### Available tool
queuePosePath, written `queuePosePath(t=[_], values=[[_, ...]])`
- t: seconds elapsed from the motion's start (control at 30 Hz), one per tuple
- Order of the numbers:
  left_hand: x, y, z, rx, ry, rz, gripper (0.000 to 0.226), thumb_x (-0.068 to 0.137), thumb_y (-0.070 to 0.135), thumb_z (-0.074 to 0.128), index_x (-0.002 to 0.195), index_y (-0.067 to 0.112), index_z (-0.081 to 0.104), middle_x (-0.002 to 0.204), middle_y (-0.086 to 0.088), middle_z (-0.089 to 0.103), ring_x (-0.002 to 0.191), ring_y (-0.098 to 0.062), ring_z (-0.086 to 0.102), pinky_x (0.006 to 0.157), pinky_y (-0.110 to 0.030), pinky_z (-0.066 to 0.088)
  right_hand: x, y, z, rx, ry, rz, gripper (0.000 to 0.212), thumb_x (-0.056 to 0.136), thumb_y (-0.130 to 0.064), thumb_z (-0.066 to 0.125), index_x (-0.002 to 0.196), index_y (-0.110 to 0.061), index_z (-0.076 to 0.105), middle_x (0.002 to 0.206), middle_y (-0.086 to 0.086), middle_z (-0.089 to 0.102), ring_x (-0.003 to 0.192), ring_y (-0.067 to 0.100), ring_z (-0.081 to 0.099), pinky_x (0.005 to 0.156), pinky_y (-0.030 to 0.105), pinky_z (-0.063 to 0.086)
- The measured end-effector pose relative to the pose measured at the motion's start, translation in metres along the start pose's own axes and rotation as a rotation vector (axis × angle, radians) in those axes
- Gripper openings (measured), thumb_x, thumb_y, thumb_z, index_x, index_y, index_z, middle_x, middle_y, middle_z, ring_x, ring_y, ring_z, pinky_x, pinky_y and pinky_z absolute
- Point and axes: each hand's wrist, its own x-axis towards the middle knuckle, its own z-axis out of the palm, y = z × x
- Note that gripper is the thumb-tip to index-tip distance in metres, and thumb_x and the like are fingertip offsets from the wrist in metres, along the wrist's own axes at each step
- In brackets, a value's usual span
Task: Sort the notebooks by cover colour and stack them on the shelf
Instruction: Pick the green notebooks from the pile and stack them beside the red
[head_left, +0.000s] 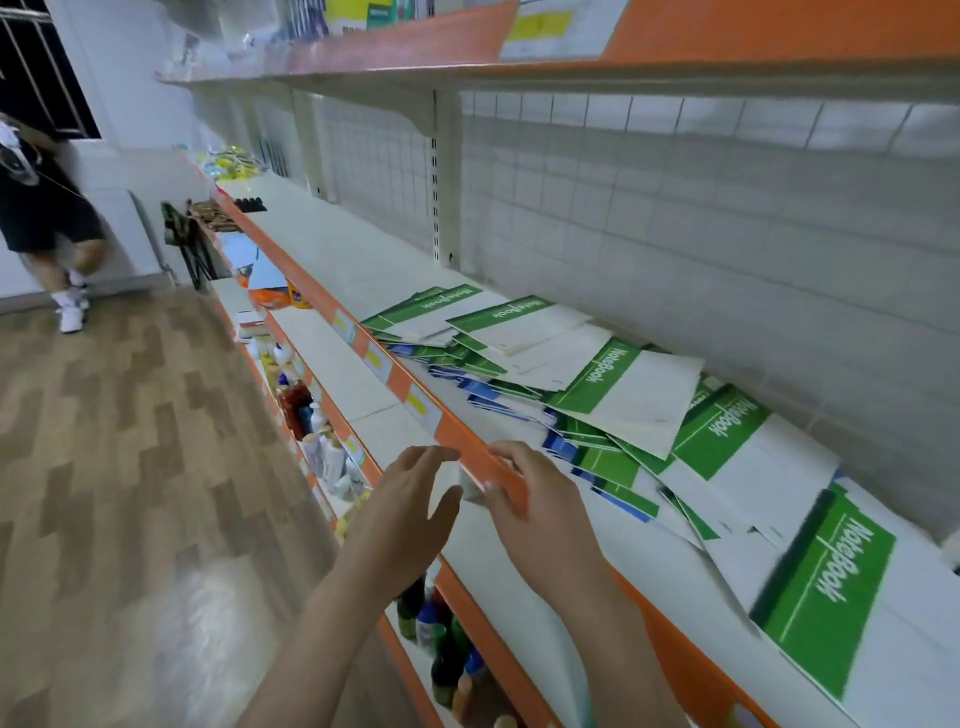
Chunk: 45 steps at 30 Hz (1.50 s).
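Observation:
A loose heap of notebooks lies spread along the white shelf (358, 260). Most on top have green and white covers (613, 384); blue-covered ones (485, 389) peek out underneath near the front edge. One green notebook (831, 597) lies apart at the near right. My left hand (410, 514) hovers in front of the shelf's orange front edge with fingers spread and relaxed, holding nothing. My right hand (540, 504) rests over the orange edge (462, 441), fingers curled on the strip, just left of the heap.
A lower shelf (332, 358) below carries bottles and tubes (301, 410). An upper orange-edged shelf (415, 57) overhangs. A wire grid backs the shelf (675, 218). Wooden floor lies to the left, where a person (47, 208) stands at the far wall.

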Motion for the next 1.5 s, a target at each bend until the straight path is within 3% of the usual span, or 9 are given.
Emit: queuePosePath(t=[0.1, 0.27, 0.43, 0.63, 0.8, 1.07, 1.2, 1.37, 1.5], values=[[0.027, -0.02, 0.001, -0.02, -0.011, 0.023, 0.038, 0.097, 0.032, 0.046, 0.135, 0.028, 0.043, 0.137, 0.01, 0.044, 0.117, -0.011, 0.051, 0.092, -0.016, 0.034, 0.028, -0.001, 0.014, -0.038, 0.032, -0.02, 0.028, 0.096, -0.027, 0.048, 0.123, -0.031, 0.05, 0.123, -0.017, 0.053, 0.104, -0.005, 0.047, 0.081, 0.003, 0.035], [0.093, -0.06, -0.01, -0.063, -0.052, 0.109, 0.038, 0.097, 0.029, 0.047, 0.134, 0.028, 0.044, 0.135, 0.008, 0.044, 0.122, -0.01, 0.046, 0.096, -0.019, 0.036, 0.087, -0.011, 0.037, -0.021, 0.144, -0.022, 0.03, 0.094, -0.024, 0.05, 0.124, -0.03, 0.052, 0.123, -0.02, 0.054, 0.107, -0.014, 0.042, 0.085, -0.004, 0.026], [0.166, -0.091, -0.019, -0.075, -0.081, 0.21, 0.036, 0.095, 0.025, 0.051, 0.131, 0.024, 0.048, 0.13, 0.006, 0.048, 0.104, -0.015, 0.056, 0.081, -0.018, 0.039, 0.148, -0.019, 0.055, -0.057, 0.261, 0.01, 0.03, 0.092, -0.015, 0.053, 0.121, -0.024, 0.055, 0.119, -0.013, 0.058, 0.105, -0.007, 0.047, 0.084, -0.006, 0.027], [0.237, -0.104, -0.012, -0.125, -0.144, 0.395, 0.029, 0.094, 0.021, 0.05, 0.123, 0.02, 0.054, 0.119, 0.005, 0.052, 0.111, -0.013, 0.051, 0.09, -0.026, 0.043, 0.2, -0.013, 0.047, -0.171, 0.349, 0.115, 0.035, 0.093, -0.02, 0.053, 0.128, -0.025, 0.05, 0.129, -0.009, 0.052, 0.092, -0.011, 0.05, 0.082, -0.006, 0.028], [0.296, -0.104, 0.007, 0.021, -0.151, 0.415, 0.04, 0.097, 0.04, 0.041, 0.132, 0.022, 0.047, 0.13, 0.003, 0.049, 0.117, -0.013, 0.048, 0.096, -0.031, 0.046, 0.238, 0.019, 0.019, -0.38, 0.294, 0.397, 0.048, 0.095, -0.027, 0.047, 0.141, -0.018, 0.036, 0.142, 0.001, 0.039, 0.123, 0.018, 0.046, 0.102, 0.027, 0.036], [0.352, -0.065, 0.049, 0.356, -0.461, 0.267, 0.085, 0.088, 0.069, 0.032, 0.145, 0.007, 0.023, 0.144, -0.016, 0.035, 0.132, -0.032, 0.03, 0.102, -0.043, 0.034, 0.268, 0.062, 0.026, -0.716, 0.237, 0.623, 0.054, 0.096, -0.046, 0.034, 0.142, -0.017, 0.031, 0.148, 0.005, 0.032, 0.137, 0.022, 0.028, 0.115, 0.039, 0.017], [0.363, -0.054, 0.063, 0.156, -0.461, 0.233, 0.096, 0.074, 0.074, 0.054, 0.134, 0.003, 0.032, 0.132, -0.014, 0.039, 0.123, -0.03, 0.035, 0.095, -0.037, 0.04, 0.277, 0.069, 0.007, -0.685, 0.292, 0.644, 0.05, 0.094, -0.042, 0.042, 0.138, -0.018, 0.037, 0.144, 0.005, 0.038, 0.131, 0.023, 0.038, 0.108, 0.037, 0.03], [0.364, -0.053, 0.064, -0.075, -0.396, 0.242, 0.075, 0.067, 0.057, 0.076, 0.113, 0.014, 0.035, 0.109, -0.002, 0.05, 0.1, -0.02, 0.054, 0.074, -0.032, 0.049, 0.263, 0.081, -0.001, -0.594, 0.497, 0.503, 0.031, 0.091, -0.016, 0.05, 0.121, -0.019, 0.06, 0.125, -0.004, 0.056, 0.11, 0.011, 0.054, 0.095, 0.021, 0.04], [0.38, -0.042, 0.065, -0.352, -0.454, 0.208, 0.042, 0.081, 0.025, 0.072, 0.1, 0.017, 0.035, 0.093, 0.003, 0.059, 0.077, -0.015, 0.063, 0.058, -0.025, 0.05, 0.266, 0.077, 0.004, -0.664, 0.533, 0.413, 0.029, 0.093, -0.034, 0.044, 0.117, -0.027, 0.059, 0.12, -0.011, 0.054, 0.108, 0.008, 0.052, 0.1, 0.032, 0.041]])
